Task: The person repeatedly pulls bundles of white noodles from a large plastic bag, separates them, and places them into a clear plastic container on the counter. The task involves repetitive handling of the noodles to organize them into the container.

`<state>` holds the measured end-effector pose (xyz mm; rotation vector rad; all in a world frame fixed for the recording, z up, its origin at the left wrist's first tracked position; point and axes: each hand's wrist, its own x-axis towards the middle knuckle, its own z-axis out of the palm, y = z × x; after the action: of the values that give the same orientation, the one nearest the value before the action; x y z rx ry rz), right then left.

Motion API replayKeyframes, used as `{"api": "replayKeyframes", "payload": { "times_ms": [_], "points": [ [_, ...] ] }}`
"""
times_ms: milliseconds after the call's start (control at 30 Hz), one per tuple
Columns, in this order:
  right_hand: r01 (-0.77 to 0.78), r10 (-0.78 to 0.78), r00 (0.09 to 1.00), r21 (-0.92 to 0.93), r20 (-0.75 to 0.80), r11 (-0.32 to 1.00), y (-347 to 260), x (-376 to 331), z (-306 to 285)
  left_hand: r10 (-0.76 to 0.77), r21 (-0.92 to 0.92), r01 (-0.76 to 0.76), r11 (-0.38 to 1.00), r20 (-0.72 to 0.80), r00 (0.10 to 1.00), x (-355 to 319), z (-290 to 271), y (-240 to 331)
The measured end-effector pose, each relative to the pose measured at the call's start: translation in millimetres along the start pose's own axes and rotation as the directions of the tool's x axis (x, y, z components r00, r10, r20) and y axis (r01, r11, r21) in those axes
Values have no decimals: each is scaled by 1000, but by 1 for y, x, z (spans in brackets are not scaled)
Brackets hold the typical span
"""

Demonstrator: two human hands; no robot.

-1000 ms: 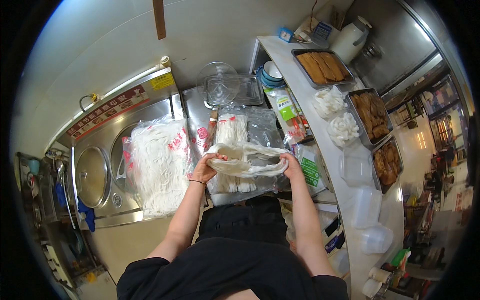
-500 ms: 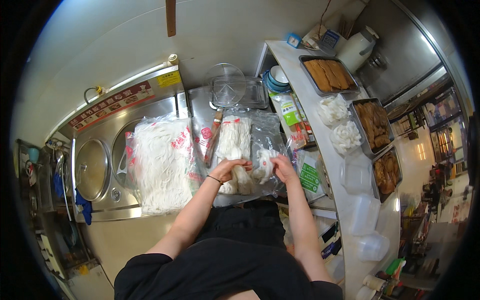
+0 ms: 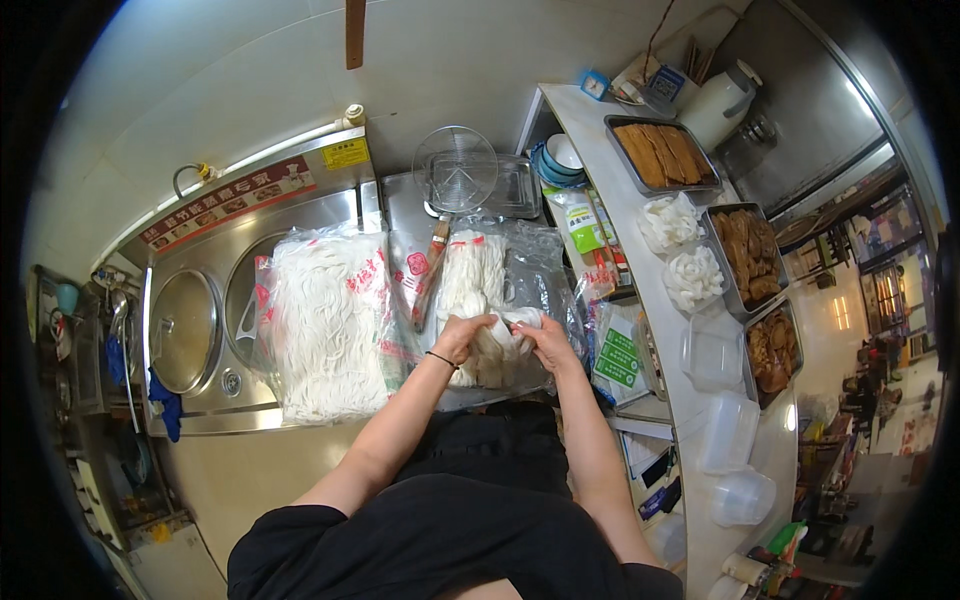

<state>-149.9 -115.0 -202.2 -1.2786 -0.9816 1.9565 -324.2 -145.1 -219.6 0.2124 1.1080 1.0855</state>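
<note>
Both of my hands are closed on a bunch of white noodles [image 3: 513, 325], pulled between them above the clear plastic sheet. My left hand [image 3: 461, 338] grips its left side, and my right hand [image 3: 552, 345] grips its right side. Fingertips are partly lost in the strands. Just beyond my left hand, a pile of noodles [image 3: 473, 268] lies on the plastic sheet [image 3: 535, 262]. To the left, a large clear bag of white noodles [image 3: 328, 320] lies flat across the counter and the sink's edge. A wooden-handled brush [image 3: 433, 262] rests between the bag and the pile.
A steel sink unit [image 3: 320, 215] with round lids stands at the left. Behind the pile are a wire strainer [image 3: 455, 170] and a metal tray [image 3: 518, 190]. The white right-hand counter [image 3: 640, 215] holds trays of brown food [image 3: 748, 250], noodle nests [image 3: 694, 278] and plastic tubs [image 3: 730, 430].
My right hand has moved left with its white noodles, closer to my left hand. The strands now run together between both hands, where a gap showed before.
</note>
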Motion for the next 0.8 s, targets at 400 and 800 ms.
{"api": "replayKeyframes", "payload": {
  "times_ms": [400, 800],
  "points": [
    [34, 126, 965, 588, -229, 808, 50, 24, -120, 37, -232, -24, 972, 50, 998, -5, -42, 21],
    [261, 227, 808, 676, -544, 689, 72, 17, -167, 33, -287, -35, 957, -9, 999, 10, -74, 26]
  ]
}}
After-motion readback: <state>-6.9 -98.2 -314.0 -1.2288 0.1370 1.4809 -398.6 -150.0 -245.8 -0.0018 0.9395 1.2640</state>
